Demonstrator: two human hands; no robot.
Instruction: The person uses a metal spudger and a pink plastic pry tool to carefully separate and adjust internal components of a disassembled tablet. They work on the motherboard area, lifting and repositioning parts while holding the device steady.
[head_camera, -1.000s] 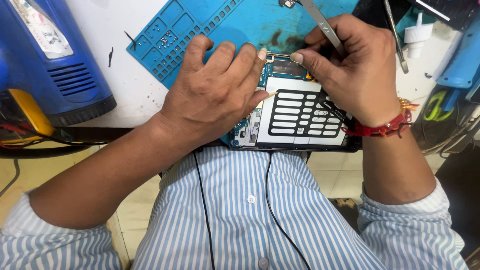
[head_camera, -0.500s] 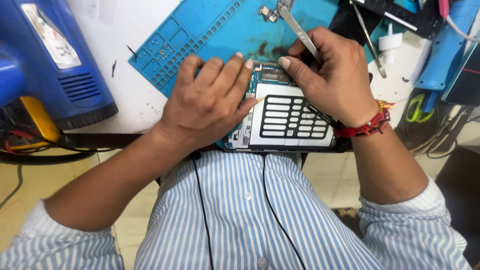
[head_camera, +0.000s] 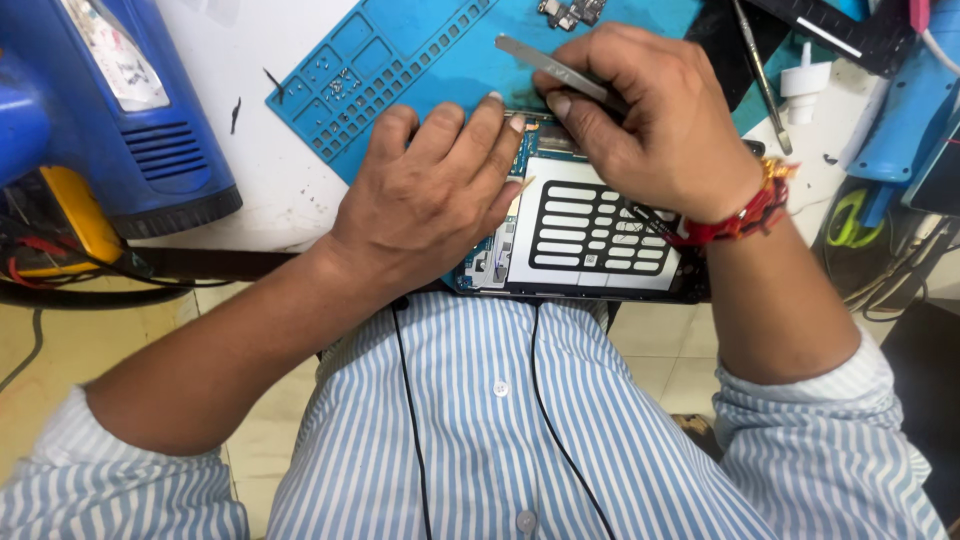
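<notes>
An opened tablet (head_camera: 590, 240) with its back off lies at the near edge of a blue silicone work mat (head_camera: 400, 60); its white battery with black bars shows. My left hand (head_camera: 430, 195) lies flat on the tablet's left part, fingers stretched toward its top edge. My right hand (head_camera: 650, 120) grips metal tweezers (head_camera: 545, 62), whose free end sticks out up and to the left; the working tips are hidden under the fingers at the tablet's top edge. A red bracelet (head_camera: 745, 215) circles my right wrist.
A blue hot-air station (head_camera: 110, 100) stands at the left, with a yellow tool (head_camera: 80, 215) and cables below it. A small circuit part (head_camera: 570, 12) lies on the mat's far side. Another pair of tweezers (head_camera: 760, 70), a white bottle cap (head_camera: 805, 80) and blue tools (head_camera: 900, 110) crowd the right.
The view has shifted so the hands and tablet sit slightly right and higher. My right hand has turned the tweezers flatter, pointing left. My left hand stays pressed on the tablet.
</notes>
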